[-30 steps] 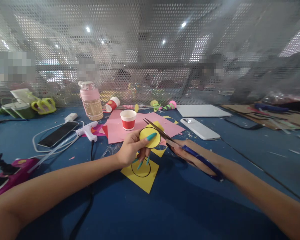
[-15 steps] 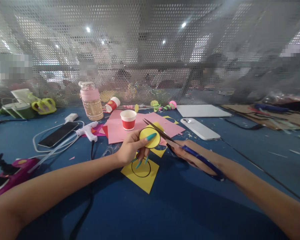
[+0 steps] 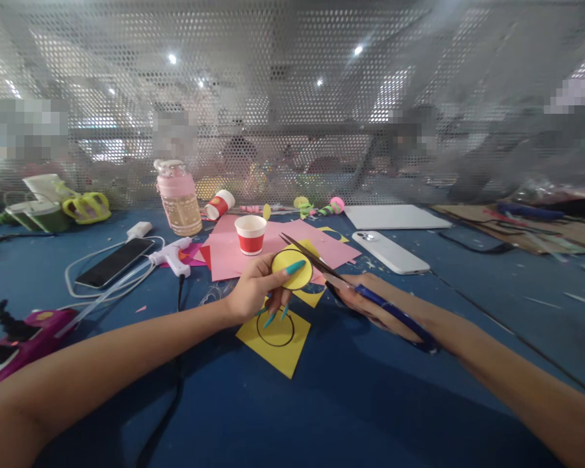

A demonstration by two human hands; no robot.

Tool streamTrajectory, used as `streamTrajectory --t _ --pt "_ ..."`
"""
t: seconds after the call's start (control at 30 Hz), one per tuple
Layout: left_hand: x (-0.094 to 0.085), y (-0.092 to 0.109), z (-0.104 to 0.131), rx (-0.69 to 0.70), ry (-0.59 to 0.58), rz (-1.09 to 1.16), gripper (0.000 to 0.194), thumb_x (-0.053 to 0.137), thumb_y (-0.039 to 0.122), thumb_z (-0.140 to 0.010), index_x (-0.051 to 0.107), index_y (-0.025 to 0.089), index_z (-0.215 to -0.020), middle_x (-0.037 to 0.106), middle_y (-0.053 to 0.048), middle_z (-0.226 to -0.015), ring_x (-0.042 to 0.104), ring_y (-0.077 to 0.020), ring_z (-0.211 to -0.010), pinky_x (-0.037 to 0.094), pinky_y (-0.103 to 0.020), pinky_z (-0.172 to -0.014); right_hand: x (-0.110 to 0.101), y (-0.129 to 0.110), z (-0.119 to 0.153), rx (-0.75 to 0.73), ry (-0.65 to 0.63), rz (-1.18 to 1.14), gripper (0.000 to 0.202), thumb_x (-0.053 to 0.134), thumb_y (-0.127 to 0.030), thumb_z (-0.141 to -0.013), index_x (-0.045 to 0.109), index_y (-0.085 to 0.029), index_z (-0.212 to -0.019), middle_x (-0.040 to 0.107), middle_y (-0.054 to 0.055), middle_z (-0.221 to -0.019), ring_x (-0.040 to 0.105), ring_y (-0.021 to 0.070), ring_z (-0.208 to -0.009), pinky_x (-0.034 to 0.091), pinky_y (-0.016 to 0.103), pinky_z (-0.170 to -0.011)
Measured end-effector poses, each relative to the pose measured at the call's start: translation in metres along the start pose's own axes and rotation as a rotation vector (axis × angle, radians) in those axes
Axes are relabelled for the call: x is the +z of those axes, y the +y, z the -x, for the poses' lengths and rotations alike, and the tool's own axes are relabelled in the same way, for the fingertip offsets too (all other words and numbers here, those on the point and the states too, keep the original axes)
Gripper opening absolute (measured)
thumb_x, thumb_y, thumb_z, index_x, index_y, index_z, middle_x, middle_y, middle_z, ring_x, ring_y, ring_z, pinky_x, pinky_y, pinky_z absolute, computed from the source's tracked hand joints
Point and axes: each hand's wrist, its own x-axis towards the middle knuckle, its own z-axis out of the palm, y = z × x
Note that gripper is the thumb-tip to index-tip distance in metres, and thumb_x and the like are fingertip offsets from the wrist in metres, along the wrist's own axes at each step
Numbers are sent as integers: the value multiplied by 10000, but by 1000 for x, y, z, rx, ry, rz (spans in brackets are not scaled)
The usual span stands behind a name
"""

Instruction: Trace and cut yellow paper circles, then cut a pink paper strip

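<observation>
Left hand [image 3: 251, 292]: fingers narrow, pinching the yellow disc; thumb laid across the face, remaining fingers behind and below it.
Yellow disc [image 3: 297, 278]: held in the left fingers, face toward the viewer, dark line around its rim.
Scissors [image 3: 370, 296]: between the two hands; blades nearly together, running along the disc's upper right edge; blade-to-disc contact cannot be told.
Right hand [image 3: 390, 292]: fingers closed around the scissors' blue handles, partly hidden by them.
Change over one second: both hands, disc and scissors practically as before; lower left fingertips shifted very slightly leftward.
Left side: white glue gun [image 3: 176, 258] near the left fingers; black phone [image 3: 116, 262] farther out; magenta power strip [image 3: 34, 328] well apart, beyond the left forearm.
Far side: paper cup [image 3: 251, 235] upright on pink paper [image 3: 224, 260], just beyond the left fingers; perforated panel [image 3: 273, 39] bounds the desk [image 3: 322, 416] well behind.
Near side: yellow square [image 3: 287, 357] with a drawn circle, directly below the left fingertips; desk surface extends from its near corner toward the viewer.
Right side: white phone [image 3: 394, 252] near, beyond the right fingers; dark cable [image 3: 472, 312] runs outward past the right forearm.
</observation>
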Motion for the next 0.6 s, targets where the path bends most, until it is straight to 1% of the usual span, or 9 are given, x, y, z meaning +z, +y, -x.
streamTrajectory --t 0.07,0.13,0.2,0.27,0.37,0.5,0.6 --pt "0 0 0 -4 -2 0 276 644 378 -719 494 152 -765 564 48 -435 416 -45 -246 238 -160 -248 -1 -3 3 6 -45 -20 473 265 -445 -891 575 -168 -1117 275 -74 -449 230 81 -377 209 207 -381" --pt "0 1 0 -12 -2 -3 293 654 389 -710 491 152 -765 564 49 -430 412 -47 -242 235 -158 -245 -2 -7 5 16 -70 -29 467 252 -451 -894 584 -168 -1063 269 -76 -441 221 80 -369 182 210 -375" --pt "0 1 0 -14 0 -6 309 660 401 -702 490 151 -768 561 52 -424 406 -48 -238 235 -155 -244 -3 -11 6 41 -63 -23 472 258 -487 -886 605 -171 -930 274 -73 -439 229 78 -372 194 211 -385" --pt "0 1 0 -12 3 -8 315 662 406 -700 491 151 -771 559 54 -420 404 -49 -237 235 -152 -243 -4 -14 7 78 -42 -25 475 263 -511 -880 595 -177 -815 278 -69 -443 243 77 -381 220 210 -405" --pt "-1 1 0 -19 1 -9 313 661 404 -700 497 150 -778 559 53 -422 408 -49 -239 243 -150 -246 -4 -17 7 96 -22 -33 456 281 -515 -875 558 -186 -721 271 -68 -443 257 77 -396 236 209 -422" --pt "-2 0 -1 -26 9 -9 308 658 392 -703 486 148 -780 560 49 -424 413 -52 -245 263 -153 -259 0 -6 5 61 4 -26 440 297 -494 -878 527 -186 -665 276 -65 -453 248 67 -396 214 199 -394" --pt "-3 -1 -1 -24 9 -4 300 651 383 -709 480 147 -776 559 48 -423 414 -52 -246 265 -151 -259 5 8 1 47 52 -17 451 315 -515 -860 555 -174 -688 380 -40 -501 291 62 -400 216 194 -371"
